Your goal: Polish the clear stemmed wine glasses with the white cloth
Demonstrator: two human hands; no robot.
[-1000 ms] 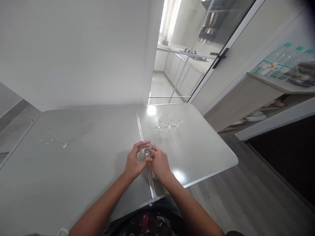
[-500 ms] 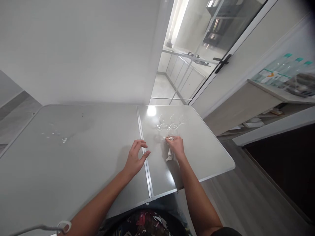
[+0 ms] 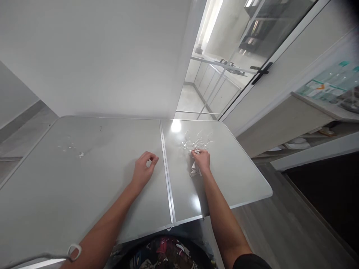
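Note:
My right hand [image 3: 202, 160] is closed on a crumpled white cloth [image 3: 195, 170], which hangs below the fingers. Its fingertips are at the near side of a cluster of clear stemmed glasses [image 3: 198, 142]; whether they also grip a glass is hard to make out. To the left of the table's metal seam, my left hand [image 3: 144, 168] hovers with thumb and fingertips pinched together. Nothing shows in that pinch. More clear glassware [image 3: 81, 154] is on the far left of the table, its outline faint.
A pale folding table [image 3: 112, 149] with a metal seam [image 3: 165, 160] stands against a white wall. A grey cable [image 3: 42, 256] with a loop lies at the near left. On the right, a cabinet [image 3: 269, 127] bears plastic bottles [image 3: 325, 84]. Behind is a glass door [image 3: 218, 74].
My left hand has moved left, away from the seam, and its spread fingers have come together. The right hand with the cloth has gone slightly forward, close to the glasses. The view has shifted a little.

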